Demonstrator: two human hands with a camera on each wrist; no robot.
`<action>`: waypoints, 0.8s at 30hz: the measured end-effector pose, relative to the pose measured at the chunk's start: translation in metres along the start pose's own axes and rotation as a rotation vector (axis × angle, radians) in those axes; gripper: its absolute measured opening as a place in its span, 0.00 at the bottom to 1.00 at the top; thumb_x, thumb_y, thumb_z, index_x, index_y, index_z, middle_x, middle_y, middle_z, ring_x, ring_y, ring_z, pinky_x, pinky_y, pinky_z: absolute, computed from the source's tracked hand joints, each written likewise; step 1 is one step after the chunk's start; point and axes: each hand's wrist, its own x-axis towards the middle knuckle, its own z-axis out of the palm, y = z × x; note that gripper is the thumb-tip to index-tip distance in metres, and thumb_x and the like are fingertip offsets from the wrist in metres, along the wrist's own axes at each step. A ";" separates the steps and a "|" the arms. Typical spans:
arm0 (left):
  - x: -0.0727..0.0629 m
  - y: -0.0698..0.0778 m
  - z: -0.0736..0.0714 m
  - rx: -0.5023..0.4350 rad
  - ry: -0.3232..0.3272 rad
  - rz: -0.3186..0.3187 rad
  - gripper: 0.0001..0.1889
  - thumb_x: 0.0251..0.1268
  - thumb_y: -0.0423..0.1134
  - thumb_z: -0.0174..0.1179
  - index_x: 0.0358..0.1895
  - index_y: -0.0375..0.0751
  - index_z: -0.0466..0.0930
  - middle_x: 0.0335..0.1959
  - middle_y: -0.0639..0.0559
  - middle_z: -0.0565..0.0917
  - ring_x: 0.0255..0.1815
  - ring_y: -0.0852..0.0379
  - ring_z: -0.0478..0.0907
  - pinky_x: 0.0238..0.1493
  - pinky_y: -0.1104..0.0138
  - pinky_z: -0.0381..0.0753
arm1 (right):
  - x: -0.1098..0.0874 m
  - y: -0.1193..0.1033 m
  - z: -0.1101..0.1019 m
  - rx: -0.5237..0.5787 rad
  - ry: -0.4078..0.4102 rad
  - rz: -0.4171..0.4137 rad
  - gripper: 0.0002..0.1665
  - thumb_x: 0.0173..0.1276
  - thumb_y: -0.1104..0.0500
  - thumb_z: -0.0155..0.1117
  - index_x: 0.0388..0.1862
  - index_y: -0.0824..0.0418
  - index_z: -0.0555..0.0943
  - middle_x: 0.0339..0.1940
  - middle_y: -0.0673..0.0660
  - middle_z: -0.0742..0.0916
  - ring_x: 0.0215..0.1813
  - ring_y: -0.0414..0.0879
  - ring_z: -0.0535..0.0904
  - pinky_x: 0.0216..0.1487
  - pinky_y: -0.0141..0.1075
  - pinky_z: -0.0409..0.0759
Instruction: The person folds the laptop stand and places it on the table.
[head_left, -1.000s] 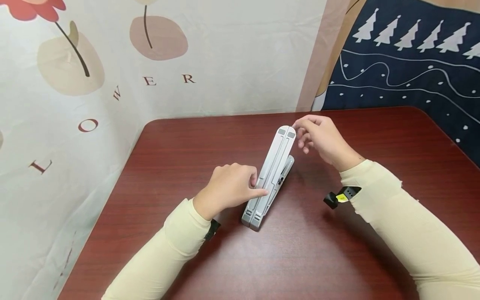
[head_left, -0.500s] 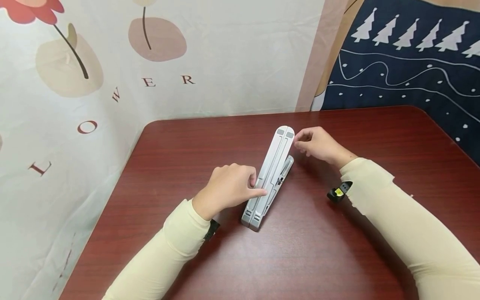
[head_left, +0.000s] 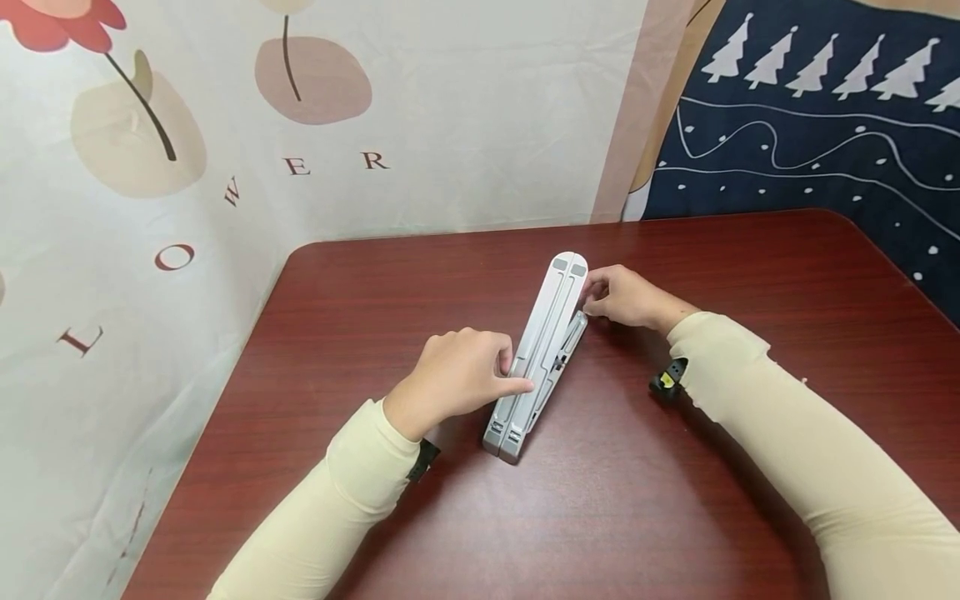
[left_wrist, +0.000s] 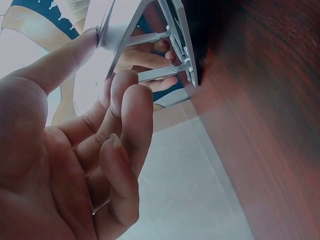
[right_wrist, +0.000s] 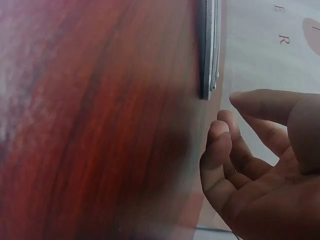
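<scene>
Pinching stand [head_left: 542,342] with left hand [head_left: 461,371]; just beside lower leg [head_left: 573,331] with right hand [head_left: 628,298], loosely curled, empty. Probably light, stiff, slick; best taken by that leg.

Folding stand [head_left: 542,333] on the surface [head_left: 360,308], mid-width, far end toward the back edge. Left hand [head_left: 457,368] at its left; right hand [head_left: 626,297] at its right, nearer the back edge. Cloth [head_left: 480,125] behind the back edge; second cloth [head_left: 810,150] beyond the back right corner.
</scene>
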 end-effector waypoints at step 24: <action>0.001 -0.002 0.001 -0.022 -0.008 0.001 0.21 0.52 0.67 0.68 0.23 0.58 0.74 0.16 0.62 0.75 0.23 0.58 0.74 0.27 0.62 0.69 | 0.006 -0.002 0.005 -0.179 -0.098 -0.034 0.04 0.63 0.69 0.66 0.33 0.64 0.79 0.27 0.55 0.80 0.34 0.48 0.74 0.38 0.38 0.70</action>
